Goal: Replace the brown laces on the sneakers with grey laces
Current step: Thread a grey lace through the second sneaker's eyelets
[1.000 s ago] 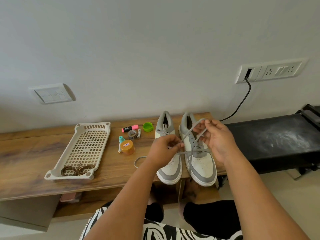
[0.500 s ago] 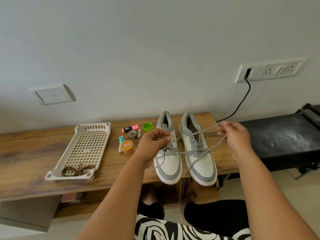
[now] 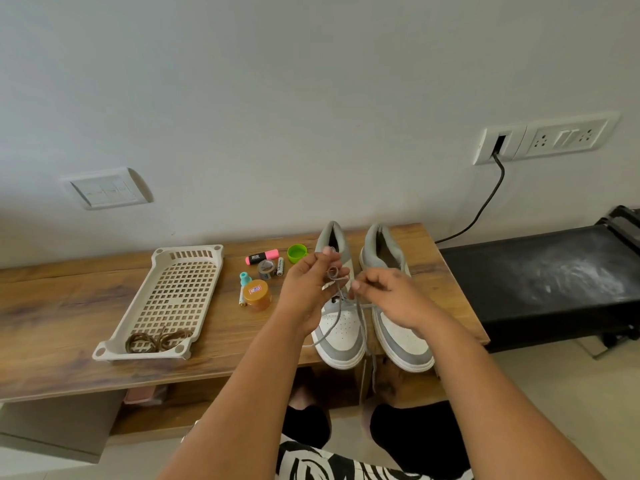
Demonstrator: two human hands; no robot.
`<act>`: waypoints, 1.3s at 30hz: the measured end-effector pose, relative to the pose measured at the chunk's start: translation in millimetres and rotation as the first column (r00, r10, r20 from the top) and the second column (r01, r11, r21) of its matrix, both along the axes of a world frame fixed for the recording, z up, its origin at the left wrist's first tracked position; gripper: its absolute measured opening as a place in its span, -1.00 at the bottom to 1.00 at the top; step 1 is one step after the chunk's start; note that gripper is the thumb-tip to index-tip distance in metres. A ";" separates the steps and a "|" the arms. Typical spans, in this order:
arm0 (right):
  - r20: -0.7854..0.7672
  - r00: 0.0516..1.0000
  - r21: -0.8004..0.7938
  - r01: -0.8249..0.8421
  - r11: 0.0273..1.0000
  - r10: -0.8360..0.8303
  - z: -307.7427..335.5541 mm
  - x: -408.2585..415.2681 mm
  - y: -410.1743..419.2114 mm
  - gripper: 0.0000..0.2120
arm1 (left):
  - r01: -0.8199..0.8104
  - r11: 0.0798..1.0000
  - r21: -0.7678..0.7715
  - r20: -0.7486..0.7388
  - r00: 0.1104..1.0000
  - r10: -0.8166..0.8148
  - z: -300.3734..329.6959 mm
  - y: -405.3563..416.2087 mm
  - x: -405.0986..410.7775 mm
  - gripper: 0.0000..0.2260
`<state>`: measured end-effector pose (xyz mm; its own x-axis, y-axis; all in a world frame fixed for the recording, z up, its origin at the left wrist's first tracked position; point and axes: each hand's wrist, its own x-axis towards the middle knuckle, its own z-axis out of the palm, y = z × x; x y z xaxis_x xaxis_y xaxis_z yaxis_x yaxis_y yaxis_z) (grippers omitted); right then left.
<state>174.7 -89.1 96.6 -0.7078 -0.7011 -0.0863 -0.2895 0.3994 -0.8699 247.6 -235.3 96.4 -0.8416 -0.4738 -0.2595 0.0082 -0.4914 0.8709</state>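
Two grey-and-white sneakers stand side by side on the wooden table, the left sneaker (image 3: 341,336) and the right sneaker (image 3: 403,337). My left hand (image 3: 308,289) pinches a small loop of the grey lace (image 3: 333,273) above the left sneaker. My right hand (image 3: 388,296) hovers over the right sneaker, its fingers closed on the other strand beside that loop. Loose grey lace ends trail down over the toe caps and past the table's front edge. The brown laces (image 3: 156,341) lie coiled in the near end of the cream tray (image 3: 138,327).
Left of the sneakers lie a pink highlighter (image 3: 262,257), a green cap (image 3: 296,253), a tape roll (image 3: 266,269), a battery, a teal-capped tube and an orange jar (image 3: 257,295). A black treadmill (image 3: 540,282) abuts the table's right end, with a cable (image 3: 485,206) from the wall socket.
Both hands had pulled the lace ends wide apart; now they have come together above the left sneaker, and the left hand holds a small loop.
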 end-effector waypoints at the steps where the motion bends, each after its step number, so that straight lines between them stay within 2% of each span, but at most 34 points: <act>1: 0.034 0.999 -0.032 0.016 0.999 -0.015 1.1 -2.7 3.2 -0.83 | 0.011 0.999 0.040 0.024 1.000 -0.012 1.4 -1.8 -0.1 -0.74; 3: 0.130 0.990 -0.096 0.059 0.994 -0.047 2.5 -7.2 8.4 -0.82 | 0.054 0.996 0.073 0.037 0.998 -0.057 3.5 -4.0 0.0 -0.71; 5: 0.219 0.973 -0.142 0.106 0.984 -0.073 6.0 -8.4 10.0 -0.79 | 0.106 0.993 0.051 0.028 0.994 -0.108 4.7 -4.7 1.5 -0.80; 9: 0.284 0.951 -0.198 0.184 0.963 -0.123 7.0 -9.4 9.3 -0.75 | 0.242 0.966 -0.088 0.036 0.970 -0.240 7.8 -2.4 5.8 -0.77; 12: 0.317 0.935 -0.248 0.243 0.938 -0.159 10.0 -8.2 8.0 -0.76 | 0.275 0.948 -0.160 0.046 0.962 -0.271 6.5 -0.4 7.1 -0.77; 14: 0.362 0.913 -0.285 0.300 0.911 -0.187 10.4 -8.8 7.2 -0.76 | 0.295 0.911 -0.290 0.068 0.955 -0.287 3.5 -1.7 8.1 -0.76; 15: 0.396 0.896 -0.298 0.334 0.894 -0.202 10.4 -9.6 7.3 -0.75 | 0.300 0.851 -0.430 0.114 0.954 -0.278 1.0 -2.7 8.6 -0.76; 16: 0.426 0.879 -0.301 0.361 0.883 -0.214 10.9 -10.4 8.3 -0.74 | 0.301 0.749 -0.590 0.177 0.954 -0.244 -2.5 -3.2 8.8 -0.78; 18: 0.424 0.879 -0.279 0.358 0.891 -0.220 13.2 -11.7 11.9 -0.73 | 0.272 0.492 -0.827 0.231 0.962 -0.144 -8.2 -0.9 8.3 -0.83; 20: 0.302 0.926 -0.196 0.292 0.936 -0.226 17.0 -13.4 17.1 -0.70 | 0.164 0.347 -0.923 0.164 0.986 -0.028 -8.6 2.5 6.8 -0.86; 22: 0.051 0.976 -0.068 0.212 0.975 -0.209 19.4 -15.8 23.2 -0.73 | 0.020 0.285 -0.958 0.070 0.984 0.165 -3.0 2.8 6.4 -0.85; 23: -0.037 0.981 -0.032 0.188 0.982 -0.189 19.4 -17.8 26.0 -0.79 | -0.054 0.305 -0.951 0.031 0.964 0.265 1.6 2.0 7.4 -0.82; 25: -0.041 0.985 -0.042 0.163 0.986 -0.165 19.2 -19.8 32.1 -0.88 | -0.225 0.442 -0.868 -0.020 0.907 0.422 6.2 -3.3 9.5 -0.77; 27: 0.004 0.984 -0.071 0.181 0.981 -0.181 19.0 -22.3 36.5 -0.84 | -0.462 0.613 -0.641 -0.044 0.819 0.572 7.3 -11.8 9.4 -0.77; 28: 0.050 0.975 -0.115 0.219 0.969 -0.215 18.9 -23.3 37.3 -0.82 | -0.570 0.652 -0.499 -0.028 0.763 0.646 6.8 -18.7 9.8 -0.77; 29: 0.134 0.956 -0.200 0.283 0.938 -0.260 19.5 -24.7 37.8 -0.81 | -0.639 0.651 -0.410 0.001 0.713 0.701 5.4 -26.8 10.9 -0.77; 30: 0.265 0.920 -0.308 0.365 0.878 -0.290 21.1 -26.0 38.7 -0.80 | -0.654 0.635 -0.411 0.027 0.687 0.726 4.5 -33.9 13.4 -0.76; 31: 0.402 0.869 -0.399 0.450 0.799 -0.289 22.5 -26.9 39.4 -0.81 | -0.589 0.617 -0.523 0.052 0.700 0.712 2.8 -41.1 15.9 -0.76; 32: 0.491 0.829 -0.458 0.508 0.730 -0.268 24.1 -27.9 39.4 -0.81 | -0.400 0.584 -0.707 0.113 0.750 0.651 2.0 -47.3 18.9 -0.78; 33: 0.518 0.817 -0.488 0.526 0.697 -0.254 24.2 -28.7 39.2 -0.81 | -0.113 0.502 -0.858 0.231 0.786 0.573 2.1 -48.3 21.7 -0.80; 34: 0.493 0.834 -0.496 0.504 0.708 -0.248 24.4 -28.3 38.0 -0.81 | 0.205 0.382 -0.901 0.388 0.776 0.498 2.0 -44.5 23.2 -0.78; 35: 0.428 0.868 -0.475 0.453 0.754 -0.252 24.1 -27.1 35.7 -0.80 | 0.444 0.269 -0.855 0.519 0.734 0.438 4.7 -37.1 23.5 -0.69; 36: 0.336 0.907 -0.418 0.386 0.822 -0.255 23.5 -24.9 33.1 -0.79 | 0.564 0.199 -0.802 0.594 0.712 0.375 6.4 -28.5 20.6 -0.60; 37: 0.233 0.941 -0.335 0.314 0.888 -0.245 23.2 -22.0 30.3 -0.79 | 0.572 0.156 -0.805 0.592 0.754 0.285 8.8 -16.7 17.2 -0.52; 38: 0.148 0.966 -0.250 0.245 0.937 -0.213 23.3 -18.9 27.4 -0.79 | 0.513 0.146 -0.846 0.532 0.835 0.144 11.7 -4.1 14.3 -0.45; 39: 0.102 0.982 -0.187 0.179 0.966 -0.162 23.6 -15.8 24.5 -0.79 | 0.437 0.216 -0.873 0.443 0.896 -0.023 13.2 6.7 11.8 -0.41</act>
